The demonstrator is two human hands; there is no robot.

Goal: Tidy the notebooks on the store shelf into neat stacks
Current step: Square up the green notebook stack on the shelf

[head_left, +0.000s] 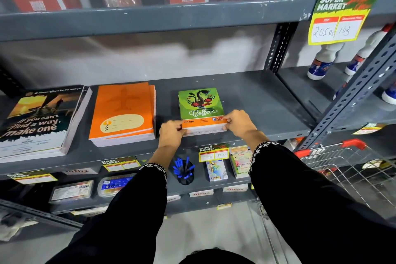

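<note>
From the head view, the left hand (171,130) and right hand (239,122) each pinch a near corner of the green notebook stack (200,105), which lies flat on the shelf (267,100) at 3 o'clock from the orange notebooks (123,111). To square it well, I would press both corners inward evenly and tap the near edges flush. Bare shelf lies open toward 3 o'clock and 12 o'clock, but the front lip is close at 6 o'clock.

Blue pens (183,167) in a cup, shopping cart (347,165), perhaps bottles (321,62).
</note>
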